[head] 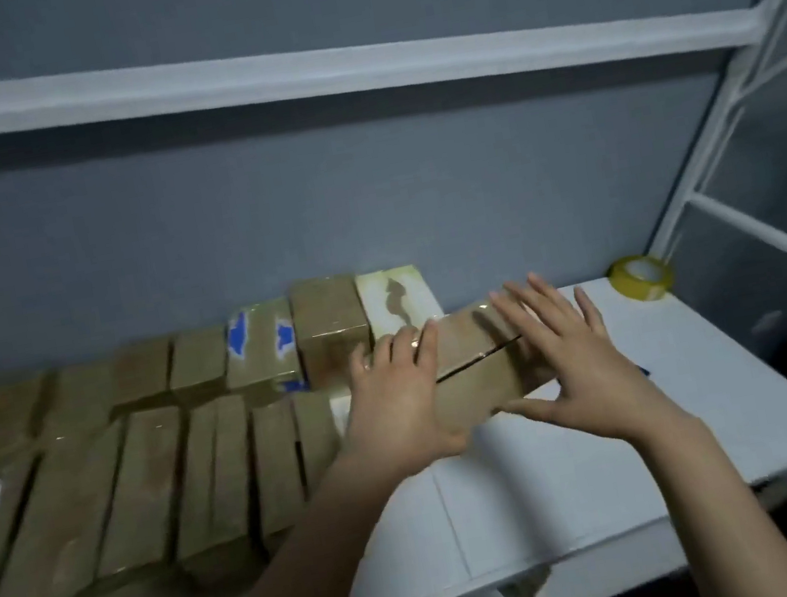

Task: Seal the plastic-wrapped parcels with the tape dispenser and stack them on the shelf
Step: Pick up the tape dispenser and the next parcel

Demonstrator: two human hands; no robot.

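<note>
parcel [484,371] sits on the shelf [660,410], left hand [398,401] on its left end, right hand [574,362] on its right. rows of parcels [149,469] fill the shelf's left side; tape roll [640,277] sits back right, well apart.

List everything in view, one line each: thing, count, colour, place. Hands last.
held parcel: one, brown, over the white shelf, right of the rows, between both hands.
stacked parcels: over ten (left ones blurred), brown, two rows on the shelf's left half.
blue-marked parcel: one, brown with blue patches, back row.
pale parcel: one, whitish with a dark mark, right end of back row.
tape roll: one, yellow, shelf's back right corner.
shelf: one, white, under everything.
left hand: one, fingers curled over the held parcel's left end.
right hand: one, fingers straight and spread, at its right end.
</note>
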